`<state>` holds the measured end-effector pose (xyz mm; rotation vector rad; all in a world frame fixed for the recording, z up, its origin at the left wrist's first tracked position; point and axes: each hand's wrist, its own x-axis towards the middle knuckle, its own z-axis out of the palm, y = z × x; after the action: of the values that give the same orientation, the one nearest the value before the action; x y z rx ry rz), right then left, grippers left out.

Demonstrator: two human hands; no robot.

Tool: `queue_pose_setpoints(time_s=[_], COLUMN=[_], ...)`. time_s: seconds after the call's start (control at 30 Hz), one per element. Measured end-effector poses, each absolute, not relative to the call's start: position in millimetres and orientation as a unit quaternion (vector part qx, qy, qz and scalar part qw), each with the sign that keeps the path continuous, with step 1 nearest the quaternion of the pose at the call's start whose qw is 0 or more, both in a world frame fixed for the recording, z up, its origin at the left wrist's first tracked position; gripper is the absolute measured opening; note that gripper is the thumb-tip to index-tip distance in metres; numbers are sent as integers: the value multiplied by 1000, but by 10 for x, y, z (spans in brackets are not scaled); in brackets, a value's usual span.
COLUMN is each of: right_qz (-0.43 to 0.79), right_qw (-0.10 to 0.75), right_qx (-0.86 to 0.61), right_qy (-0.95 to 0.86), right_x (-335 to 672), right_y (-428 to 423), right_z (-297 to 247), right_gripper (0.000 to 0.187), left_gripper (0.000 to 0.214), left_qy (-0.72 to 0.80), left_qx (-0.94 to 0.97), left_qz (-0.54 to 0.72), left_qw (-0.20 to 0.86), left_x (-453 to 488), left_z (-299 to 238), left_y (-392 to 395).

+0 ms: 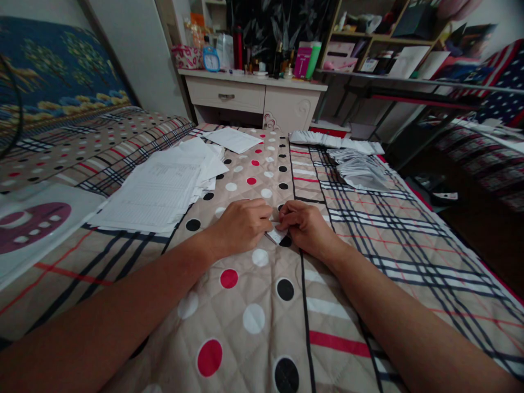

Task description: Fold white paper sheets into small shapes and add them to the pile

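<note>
A small piece of folded white paper (277,234) lies low over the dotted bedspread, between my two hands. My left hand (245,226) has its fingers curled onto the paper's left side. From the other side, the bent thumb and fingers of my right hand (305,226) press on its right edge. Much of the paper is hidden under the fingers. Beyond my left hand is a stack of printed sheets (155,188), with a loose white sheet (234,140) at its far end. Past my right hand lie a pile of folded papers (360,169) and a long row of folded papers (335,142).
The quilted bedspread (254,319) covers the surface under my arms. A white plastic bag (45,218) with a purple print lies at far left. Behind the bed stands a white dresser (225,94) holding a blue clock (211,59) and bottles. Shelves (376,37) rise at the right.
</note>
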<state>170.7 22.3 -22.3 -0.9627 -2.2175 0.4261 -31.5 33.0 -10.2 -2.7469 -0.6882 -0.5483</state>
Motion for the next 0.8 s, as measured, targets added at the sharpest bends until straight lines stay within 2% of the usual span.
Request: queue_pose_setpoints(time_s=[0.23, 0.33, 0.47, 0.57, 0.6, 0.7, 0.8], right_qz=[156, 155, 160, 163, 162, 156, 135], right_qw=[331, 330, 331, 336, 337, 342, 321], right_qx=[-373, -373, -365, -366, -366, -373, -414], right_qy=[-853, -853, -855, -853, -852, -848, -841], right_x=[1701, 1710, 1716, 1710, 1708, 1704, 1706], right_y=[221, 226, 231, 227, 222, 199, 165], right_z=[-231, -239, -244, -248, -249, -245, -226], right_gripper=[34, 35, 34, 35, 34, 31, 34], left_gripper=[13, 8, 21, 12, 13, 34, 39], left_qy=[-261, -283, -320, -368, -386, -446, -493], left_qx=[-946, -944, -930, -906, -896, -868, -849], left_qz=[-159, -153, -182, -208, -215, -210, -171], left_qw=[104, 72, 18, -28, -40, -65, -83], left_x=[-289, -279, -254, -237, -234, -234, -235], left_z=[-41, -9, -31, -84, -98, -104, -68], left_y=[262, 221, 229, 260, 271, 302, 330])
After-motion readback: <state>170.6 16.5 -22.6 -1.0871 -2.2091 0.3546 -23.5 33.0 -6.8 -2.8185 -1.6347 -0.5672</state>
